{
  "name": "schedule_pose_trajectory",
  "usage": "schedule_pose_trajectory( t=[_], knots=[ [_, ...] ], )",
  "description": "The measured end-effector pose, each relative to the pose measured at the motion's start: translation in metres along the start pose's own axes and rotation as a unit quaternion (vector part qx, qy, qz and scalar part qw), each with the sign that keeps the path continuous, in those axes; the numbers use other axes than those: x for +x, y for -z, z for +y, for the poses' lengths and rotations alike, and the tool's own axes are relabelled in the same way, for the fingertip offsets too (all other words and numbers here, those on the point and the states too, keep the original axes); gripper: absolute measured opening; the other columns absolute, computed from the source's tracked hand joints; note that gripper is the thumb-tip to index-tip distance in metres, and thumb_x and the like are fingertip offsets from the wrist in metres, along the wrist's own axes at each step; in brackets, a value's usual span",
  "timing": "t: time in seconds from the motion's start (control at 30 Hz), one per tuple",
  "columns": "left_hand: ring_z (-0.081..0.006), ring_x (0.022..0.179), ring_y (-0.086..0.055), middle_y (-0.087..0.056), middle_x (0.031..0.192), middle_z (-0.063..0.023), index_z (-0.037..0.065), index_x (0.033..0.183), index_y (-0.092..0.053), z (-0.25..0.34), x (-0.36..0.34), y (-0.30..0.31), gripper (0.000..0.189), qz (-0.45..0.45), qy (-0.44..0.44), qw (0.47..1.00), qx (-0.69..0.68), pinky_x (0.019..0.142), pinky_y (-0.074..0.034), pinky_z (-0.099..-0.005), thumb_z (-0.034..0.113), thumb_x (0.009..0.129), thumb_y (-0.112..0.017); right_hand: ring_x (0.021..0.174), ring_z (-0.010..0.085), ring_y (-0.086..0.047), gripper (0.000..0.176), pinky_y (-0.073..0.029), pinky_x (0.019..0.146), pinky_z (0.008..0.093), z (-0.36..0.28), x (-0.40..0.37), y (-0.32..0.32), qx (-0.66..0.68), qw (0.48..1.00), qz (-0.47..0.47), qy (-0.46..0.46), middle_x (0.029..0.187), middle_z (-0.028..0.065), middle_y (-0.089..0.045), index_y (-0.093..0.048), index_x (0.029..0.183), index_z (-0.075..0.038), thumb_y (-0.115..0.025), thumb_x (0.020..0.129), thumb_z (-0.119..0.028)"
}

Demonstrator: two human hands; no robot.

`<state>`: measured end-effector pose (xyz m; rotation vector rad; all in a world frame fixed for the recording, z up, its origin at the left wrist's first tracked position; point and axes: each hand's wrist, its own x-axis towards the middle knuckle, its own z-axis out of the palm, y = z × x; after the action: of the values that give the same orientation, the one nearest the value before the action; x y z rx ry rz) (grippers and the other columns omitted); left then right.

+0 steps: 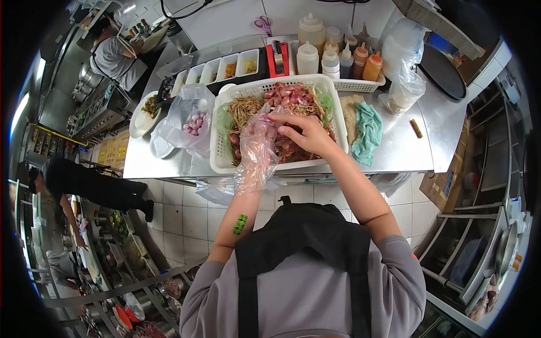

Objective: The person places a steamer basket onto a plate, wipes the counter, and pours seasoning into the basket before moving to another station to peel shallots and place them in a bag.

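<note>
A white plastic basket (218, 152) in front of me holds red shallots (290, 96), loose reddish skins and a bundle of dry stringy roots or stalks (245, 111). My left hand (260, 138), in a loose clear plastic glove, is closed over the basket around a small reddish shallot, mostly hidden by the fingers. Bare, my right hand (307, 134) meets it from the right, thumb and fingers pinching at the same shallot. Left of the basket, a clear plastic bag (198, 104) contains peeled pinkish shallots (194, 123).
Behind the basket stand squeeze bottles (307, 58) in a white tray and a row of topping containers (228, 67). Teal cloth (367, 132) lies at right, a plate of food (145, 115) at left. Two people, one in black (84, 183) and one in grey (118, 62), are at left.
</note>
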<state>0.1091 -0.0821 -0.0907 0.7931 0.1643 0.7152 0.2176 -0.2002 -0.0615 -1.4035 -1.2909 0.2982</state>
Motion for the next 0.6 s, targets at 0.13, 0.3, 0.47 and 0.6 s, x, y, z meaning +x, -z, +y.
schedule_pose_trajectory(
  t=[0.13,0.3,0.47,0.6],
  knots=[
    [-0.0178,0.097,-0.059,-0.059,0.110,-0.0105,-0.003,0.115,-0.054,0.000,0.001,0.001,0.039,0.024,0.015,1.000,0.009,0.085,-0.050,-0.0295,0.016,0.084,-0.067,0.102,0.0229,-0.062,0.030,-0.046,0.089,0.0326,-0.003,0.000,0.000,-0.015,1.000,0.012,0.000,0.112,0.0095,-0.064,-0.060,0.117,-0.008,-0.060,0.088,-0.016],
    [-0.0175,0.095,-0.059,-0.059,0.110,-0.0107,-0.003,0.115,-0.053,0.001,0.002,-0.001,0.035,0.005,0.016,0.999,0.033,0.083,-0.052,-0.0290,0.014,0.086,-0.064,0.099,0.0243,-0.063,0.026,-0.047,0.087,0.0331,-0.002,-0.001,-0.002,-0.042,0.999,0.024,-0.013,0.108,0.0107,-0.065,-0.062,0.112,-0.007,-0.060,0.087,-0.016],
    [-0.0185,0.098,-0.060,-0.058,0.113,-0.0130,-0.003,0.117,-0.052,0.000,0.001,-0.001,0.035,-0.001,0.019,0.999,0.051,0.083,-0.052,-0.0299,0.013,0.088,-0.062,0.100,0.0250,-0.061,0.027,-0.046,0.088,0.0329,-0.001,-0.001,-0.001,-0.021,0.999,0.020,-0.016,0.109,0.0097,-0.064,-0.060,0.114,-0.007,-0.058,0.088,-0.016],
    [-0.0220,0.102,-0.059,-0.058,0.114,-0.0155,-0.004,0.122,-0.048,0.004,0.000,-0.011,0.039,-0.006,0.048,0.999,-0.005,0.085,-0.051,-0.0331,0.015,0.090,-0.059,0.101,0.0154,-0.059,0.029,-0.046,0.084,0.0285,0.006,0.002,0.005,0.127,0.988,0.022,-0.087,0.117,0.0060,-0.061,-0.057,0.119,-0.006,-0.055,0.092,-0.014]
  ],
)
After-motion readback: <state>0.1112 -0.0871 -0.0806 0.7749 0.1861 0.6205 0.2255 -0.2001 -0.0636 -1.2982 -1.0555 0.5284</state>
